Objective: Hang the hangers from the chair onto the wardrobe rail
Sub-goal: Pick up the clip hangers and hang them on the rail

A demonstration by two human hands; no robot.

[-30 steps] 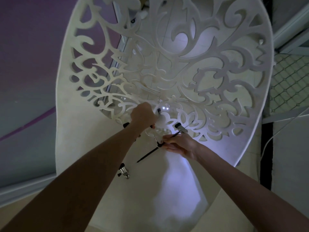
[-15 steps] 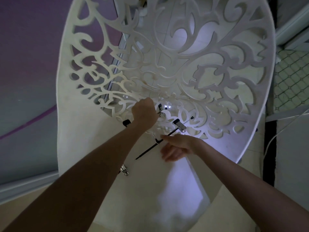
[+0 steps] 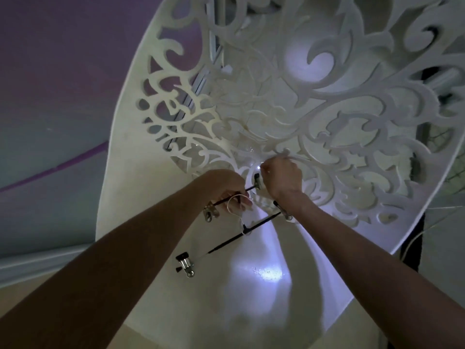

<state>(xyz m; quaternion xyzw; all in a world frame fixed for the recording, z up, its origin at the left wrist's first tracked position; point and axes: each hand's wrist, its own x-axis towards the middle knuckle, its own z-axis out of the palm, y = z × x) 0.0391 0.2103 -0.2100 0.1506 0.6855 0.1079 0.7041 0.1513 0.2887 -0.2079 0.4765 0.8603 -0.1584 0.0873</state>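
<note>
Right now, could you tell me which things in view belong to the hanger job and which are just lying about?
In the job:
- clip hanger gripped by left hand
- second clip hanger
- right hand
- white chair

Just there:
- cable
- wire mesh

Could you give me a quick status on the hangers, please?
Left hand grips one hanger. Right hand curled at chair back. Second hanger lies on seat.

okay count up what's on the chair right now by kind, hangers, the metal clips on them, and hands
Hangers: 2, one held by the left hand, one lying lower on the chair seat.
Metal clips: 4.
Hands: 2, the right hand up at the chair back.
Total: 8.
</note>
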